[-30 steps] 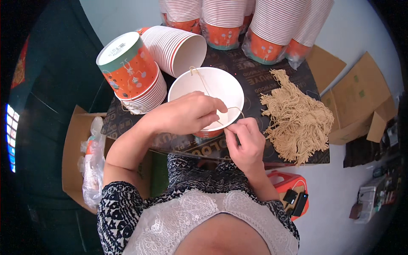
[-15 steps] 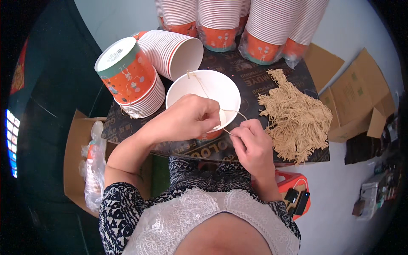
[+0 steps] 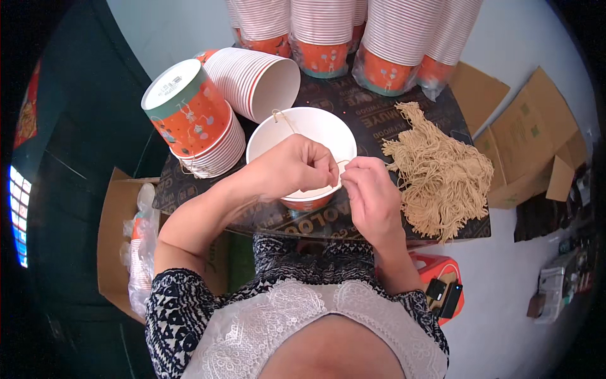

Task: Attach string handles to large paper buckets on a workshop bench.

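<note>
A paper bucket point(image 3: 328, 129), white inside and orange outside, stands upright at the table's front edge. Tan string point(image 3: 284, 119) is looped through its far-left rim and runs down inside. My left hand point(image 3: 302, 165) reaches over the bucket's mouth, fingers pinched together on the string. At the right rim, close beside it, my right hand point(image 3: 372, 192) pinches the string's end between thumb and fingers. The fingertips cover most of the string there, so any knot is hidden. Right of my hands lies a heap of cut tan strings point(image 3: 442, 177).
An upside-down stack of orange buckets point(image 3: 189, 117) and a stack on its side point(image 3: 252, 82) sit at the left. Tall wrapped bucket stacks point(image 3: 398, 44) line the back. Open cardboard boxes flank the dark table point(image 3: 341, 98); a red stool point(image 3: 435, 278) stands at lower right.
My right hand has moved up and slightly left, bringing the string end in to the rim beside my left hand. The string stretch visible between the hands has become shorter.
</note>
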